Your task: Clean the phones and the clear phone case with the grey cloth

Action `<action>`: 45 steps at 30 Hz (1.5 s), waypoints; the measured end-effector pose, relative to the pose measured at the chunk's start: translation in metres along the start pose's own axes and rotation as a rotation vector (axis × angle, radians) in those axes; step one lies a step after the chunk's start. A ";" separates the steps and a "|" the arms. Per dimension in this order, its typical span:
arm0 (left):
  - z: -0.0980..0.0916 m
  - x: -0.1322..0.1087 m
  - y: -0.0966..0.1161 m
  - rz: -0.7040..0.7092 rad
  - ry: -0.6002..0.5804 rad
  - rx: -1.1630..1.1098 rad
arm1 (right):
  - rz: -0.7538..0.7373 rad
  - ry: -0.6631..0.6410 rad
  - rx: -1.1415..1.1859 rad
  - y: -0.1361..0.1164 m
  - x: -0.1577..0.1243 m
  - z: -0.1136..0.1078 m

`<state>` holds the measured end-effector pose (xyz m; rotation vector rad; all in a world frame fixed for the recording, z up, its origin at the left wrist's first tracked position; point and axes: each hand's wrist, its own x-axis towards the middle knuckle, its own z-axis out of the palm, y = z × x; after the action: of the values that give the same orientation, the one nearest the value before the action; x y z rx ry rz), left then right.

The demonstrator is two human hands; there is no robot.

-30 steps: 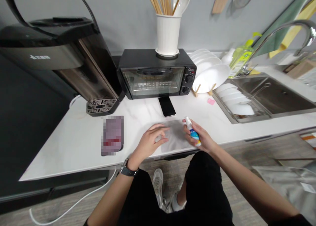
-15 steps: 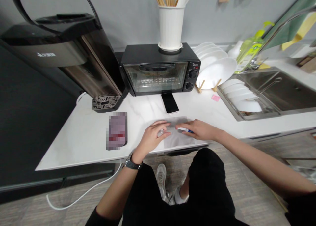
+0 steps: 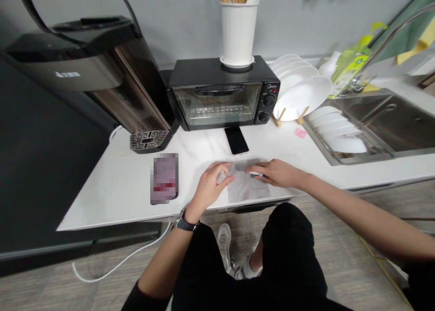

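On the counter's front part lies a translucent greyish sheet or bag, flat under both hands. My left hand, with a watch on its wrist, rests at the sheet's left edge. Its fingers are curved and the thumb stands apart from them. My right hand is over the right side of the sheet, its fingers closed round a small white-and-blue tube-like thing. Most of that thing is hidden by the fingers, so its exact kind is unclear.
Behind the hands lies a black phone, before a toaster oven. A blurred-out flat thing is at left, near a water dispenser. White plates, a pink slip and a sink are at right.
The view has shifted slightly, so the counter things appear a little further right. My left thumb and fingers look further apart; the right hand still holds the white-and-blue thing.
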<state>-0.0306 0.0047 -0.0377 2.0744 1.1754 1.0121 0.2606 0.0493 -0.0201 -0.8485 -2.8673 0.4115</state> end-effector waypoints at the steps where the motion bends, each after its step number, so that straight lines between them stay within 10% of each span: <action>1: 0.000 0.001 -0.001 0.000 0.016 0.002 | -0.001 0.005 0.003 0.001 0.001 0.000; 7: -0.001 -0.002 0.003 -0.087 0.121 -0.044 | 0.020 0.051 -0.028 -0.022 -0.011 -0.006; 19: 0.037 -0.006 0.079 -0.092 -0.354 -0.036 | 0.038 0.227 0.102 -0.083 -0.052 0.044; 24: 0.018 0.027 0.067 -0.007 -0.278 0.025 | 0.245 0.561 0.355 -0.028 -0.059 0.037; 33: 0.021 0.104 0.020 -0.449 -0.095 0.819 | 0.561 0.928 0.513 0.135 0.004 0.004; 39: 0.044 0.150 0.015 -0.565 -0.097 0.877 | 0.702 1.236 0.207 0.071 -0.021 0.024; 45: -0.002 0.142 -0.012 -0.369 -0.293 0.711 | 0.450 0.826 0.522 0.027 -0.010 0.029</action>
<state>0.0098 0.1356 0.0027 2.2630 1.8395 0.0992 0.2769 0.0591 -0.0562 -1.1844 -1.7079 0.6267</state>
